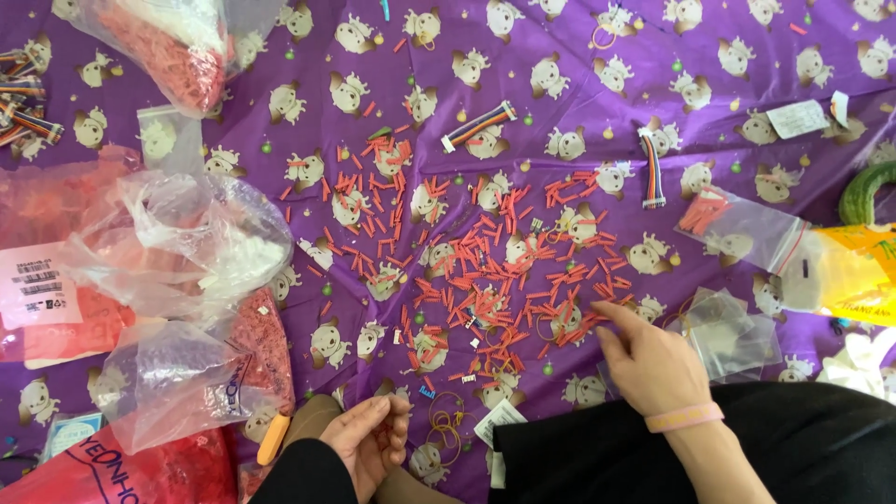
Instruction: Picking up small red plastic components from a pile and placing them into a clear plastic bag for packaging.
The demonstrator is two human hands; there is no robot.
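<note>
Right hand: the right hand lies palm-down on the purple cloth, fingers stretched toward the upper left, fingertips touching the right edge of the red pieces; it is spread open and grips nothing. A pink band circles the wrist.
Left hand: the left hand rests low in view, palm up, fingers loosely curled; whether anything lies in it I cannot tell.
Red pieces: short thin sticks scattered over the middle of the cloth — their long axes point every way, with no common direction. A few small white bits lie among them.
Ribbon cables: one striped cable lies slanted, rising to the right; another runs nearly straight up and down.
Bags: a clear bag at right holds a small clump of red pieces in its upper left corner; a bag at top left is packed with them; crumpled clear bags sit at left, contents unclear.
Rubber bands: yellow loops lie just beside the left hand.
Yellow packet: a yellow packet lies at the right edge, a green vegetable just above it.
</note>
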